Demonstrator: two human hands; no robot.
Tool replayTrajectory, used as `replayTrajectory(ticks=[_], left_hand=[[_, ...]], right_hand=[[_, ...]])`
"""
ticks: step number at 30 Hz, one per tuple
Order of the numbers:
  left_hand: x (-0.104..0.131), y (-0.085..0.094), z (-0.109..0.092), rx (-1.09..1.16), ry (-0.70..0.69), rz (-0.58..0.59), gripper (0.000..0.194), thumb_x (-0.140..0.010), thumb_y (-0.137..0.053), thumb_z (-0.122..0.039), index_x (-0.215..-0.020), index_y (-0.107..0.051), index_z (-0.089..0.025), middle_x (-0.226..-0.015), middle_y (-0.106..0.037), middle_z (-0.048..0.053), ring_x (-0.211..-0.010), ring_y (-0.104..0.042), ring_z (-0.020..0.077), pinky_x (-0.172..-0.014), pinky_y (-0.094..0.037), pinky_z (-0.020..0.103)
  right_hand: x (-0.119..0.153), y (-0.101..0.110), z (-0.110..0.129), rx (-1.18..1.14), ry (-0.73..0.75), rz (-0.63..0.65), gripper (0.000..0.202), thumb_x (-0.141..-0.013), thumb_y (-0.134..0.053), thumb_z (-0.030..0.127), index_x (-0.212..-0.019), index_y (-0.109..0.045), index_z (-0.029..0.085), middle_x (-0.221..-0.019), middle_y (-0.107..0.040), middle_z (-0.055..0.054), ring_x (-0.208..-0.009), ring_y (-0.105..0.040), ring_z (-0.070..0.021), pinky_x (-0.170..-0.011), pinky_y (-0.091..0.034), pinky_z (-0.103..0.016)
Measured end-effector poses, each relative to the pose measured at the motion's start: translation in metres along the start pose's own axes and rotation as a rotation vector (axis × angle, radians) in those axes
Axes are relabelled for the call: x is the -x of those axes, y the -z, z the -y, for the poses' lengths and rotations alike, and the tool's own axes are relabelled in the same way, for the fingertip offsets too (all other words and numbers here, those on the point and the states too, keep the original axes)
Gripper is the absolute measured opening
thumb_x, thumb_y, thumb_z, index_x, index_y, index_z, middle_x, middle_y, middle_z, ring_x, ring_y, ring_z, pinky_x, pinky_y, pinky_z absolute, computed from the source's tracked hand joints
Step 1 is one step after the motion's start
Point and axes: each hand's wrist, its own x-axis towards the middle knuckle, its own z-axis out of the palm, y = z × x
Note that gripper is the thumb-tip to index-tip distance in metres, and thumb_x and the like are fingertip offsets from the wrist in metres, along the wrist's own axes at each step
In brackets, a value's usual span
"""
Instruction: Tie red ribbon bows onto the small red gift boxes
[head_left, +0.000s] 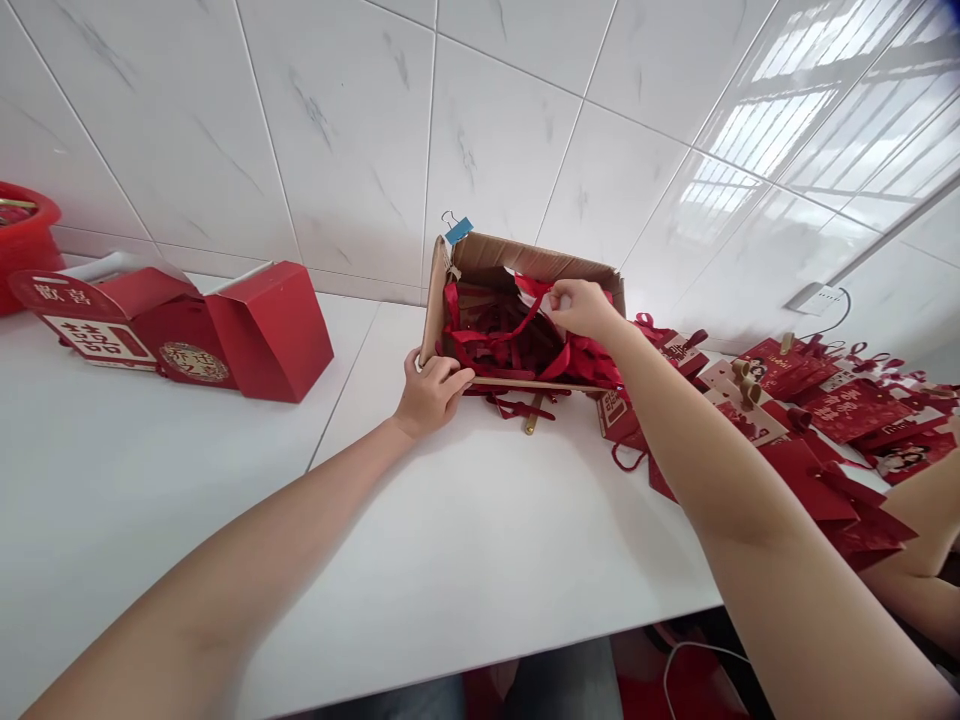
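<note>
Against the tiled wall stands an open cardboard box (536, 258), filled with a tangle of red ribbons (491, 330). At its near left corner, my left hand (433, 392) has its fingers closed over the cardboard edge. My right hand (581, 308) reaches in over the box's right side, its fingertips pinched on a red ribbon that loops up out of the pile. A white and red piece (531, 288) shows beside those fingertips; the hand partly hides it. Some ribbon ends (517, 408) and a gold-coloured strip (534, 418) lie just in front of the box.
Folded red gift boxes (195, 335) lie on the white table (480, 540) at left, near a red tub (26, 240). Many red gift bags (810, 420) crowd the right side. Another person's arm (922, 510) is at far right. A blue binder clip (458, 231) grips the box's corner.
</note>
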Motion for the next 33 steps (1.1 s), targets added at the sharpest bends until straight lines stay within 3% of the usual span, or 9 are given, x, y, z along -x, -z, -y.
replayTrajectory(ticks=[8,17,22,29,33], left_hand=[[-0.001,0.001,0.000,0.029,0.034,0.028,0.018,-0.093,-0.045,-0.021,-0.094,-0.063,-0.024,-0.084,-0.063,0.003,-0.077,-0.058,0.0162,-0.099,-0.028,0.046],[0.000,0.001,-0.001,0.041,0.049,0.049,0.018,-0.093,-0.045,-0.021,-0.093,-0.063,-0.024,-0.083,-0.063,0.002,-0.078,-0.058,0.0163,-0.100,-0.027,0.047],[0.000,0.001,0.000,0.025,0.025,0.024,0.018,-0.092,-0.046,-0.020,-0.093,-0.063,-0.023,-0.083,-0.062,0.002,-0.077,-0.058,0.0159,-0.099,-0.028,0.046],[0.000,0.002,-0.001,0.013,0.001,0.021,0.016,-0.090,-0.047,-0.019,-0.091,-0.063,-0.023,-0.080,-0.062,0.002,-0.074,-0.057,0.0161,-0.097,-0.028,0.046],[0.001,0.003,-0.002,0.034,0.010,0.019,0.014,-0.089,-0.049,-0.020,-0.090,-0.063,-0.022,-0.081,-0.062,0.002,-0.075,-0.057,0.0167,-0.097,-0.027,0.047]], right_hand=[[0.014,0.026,-0.022,-0.316,-0.160,-0.135,0.014,-0.060,-0.062,0.019,-0.061,-0.048,0.021,-0.059,-0.045,0.003,-0.055,-0.038,-0.0106,-0.054,-0.035,-0.027],[0.027,0.024,-0.035,-0.457,-0.122,-0.167,0.014,-0.058,-0.059,0.020,-0.065,-0.048,0.021,-0.061,-0.047,0.004,-0.054,-0.036,-0.0096,-0.051,-0.032,-0.025],[0.029,0.016,-0.036,-0.426,-0.078,-0.162,0.011,-0.058,-0.055,0.021,-0.066,-0.047,0.021,-0.059,-0.043,0.005,-0.053,-0.035,-0.0095,-0.052,-0.031,-0.025],[0.036,-0.001,-0.021,-0.231,0.074,-0.193,0.006,-0.060,-0.050,0.018,-0.064,-0.048,0.021,-0.075,-0.057,-0.002,-0.074,-0.052,-0.0189,-0.072,-0.043,-0.033],[0.038,-0.009,-0.013,-0.199,0.077,-0.160,0.007,-0.061,-0.050,0.017,-0.065,-0.051,0.022,-0.079,-0.061,-0.003,-0.078,-0.057,-0.0211,-0.078,-0.045,-0.036]])
